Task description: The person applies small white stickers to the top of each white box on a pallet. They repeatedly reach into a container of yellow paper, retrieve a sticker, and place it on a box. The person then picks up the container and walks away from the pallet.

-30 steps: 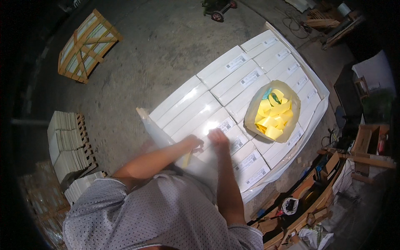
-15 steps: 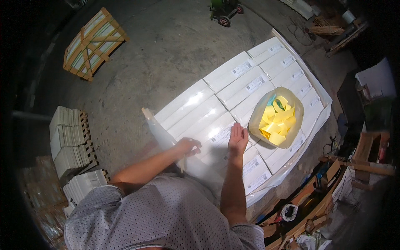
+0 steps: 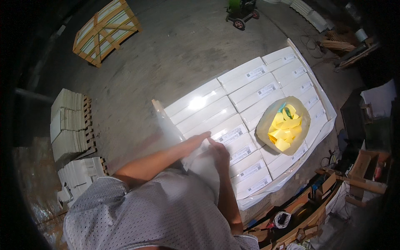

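White boxes (image 3: 214, 114) with printed labels lie in rows, forming a wide stack in front of me. Clear plastic film (image 3: 200, 156) runs up along the near side of the stack. My left hand (image 3: 197, 143) is closed on the film's upper edge. Close against it, my right hand (image 3: 221, 153) has its fingers curled in and pinches the same film; some fingertips are hidden. A translucent tub (image 3: 303, 125) full of yellow strips (image 3: 286, 130) stands on the boxes, to the right of my hands, with something green among the strips.
A wooden crate (image 3: 109, 32) stands on the floor at the far left. Stacked pale panels (image 3: 68, 125) sit on a pallet at the left. A green wheeled machine (image 3: 242, 11) is at the back. Lower right, a wooden trough (image 3: 306, 212) holds tools and scraps.
My right hand, which was open and palm up near the tub, has come left to my left hand. Both hands now hold the film. The view has shifted slightly.
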`<act>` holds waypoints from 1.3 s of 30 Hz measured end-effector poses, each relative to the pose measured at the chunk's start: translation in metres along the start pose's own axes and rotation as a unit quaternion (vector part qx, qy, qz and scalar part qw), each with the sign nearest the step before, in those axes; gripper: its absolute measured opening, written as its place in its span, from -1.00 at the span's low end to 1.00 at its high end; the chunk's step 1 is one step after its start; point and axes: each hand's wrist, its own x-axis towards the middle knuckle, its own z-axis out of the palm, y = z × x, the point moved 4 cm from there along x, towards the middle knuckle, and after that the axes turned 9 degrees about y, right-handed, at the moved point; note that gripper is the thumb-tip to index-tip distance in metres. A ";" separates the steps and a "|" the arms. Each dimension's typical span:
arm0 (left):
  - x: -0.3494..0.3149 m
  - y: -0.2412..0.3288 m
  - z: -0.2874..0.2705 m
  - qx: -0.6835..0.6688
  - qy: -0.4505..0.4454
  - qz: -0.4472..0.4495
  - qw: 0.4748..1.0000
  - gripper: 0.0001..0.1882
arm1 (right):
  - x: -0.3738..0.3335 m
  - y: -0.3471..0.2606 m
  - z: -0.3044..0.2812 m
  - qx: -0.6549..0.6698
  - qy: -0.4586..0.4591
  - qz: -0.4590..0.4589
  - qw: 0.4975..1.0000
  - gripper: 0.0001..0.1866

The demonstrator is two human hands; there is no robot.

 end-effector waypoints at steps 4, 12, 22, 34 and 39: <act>0.001 -0.003 0.006 0.011 -0.072 0.006 0.997 -0.38 | -0.005 -0.049 0.019 -0.091 0.023 -0.044 0.995 -0.71; -0.018 0.005 0.001 0.026 -0.123 -0.025 0.992 -0.43 | 0.002 -0.001 0.007 -0.146 0.028 -0.014 0.989 -0.81; -0.003 -0.007 -0.009 0.141 -0.071 0.060 0.986 -0.62 | -0.002 0.006 0.001 -0.264 0.101 -0.163 0.945 -0.73; -0.026 0.022 -0.005 0.058 0.002 0.082 0.995 -0.70 | 0.005 0.022 -0.003 0.182 0.026 0.130 0.974 -0.75; -0.028 0.029 -0.002 0.071 -0.024 0.100 0.992 -0.71 | 0.006 0.024 -0.001 0.201 0.003 0.141 0.969 -0.76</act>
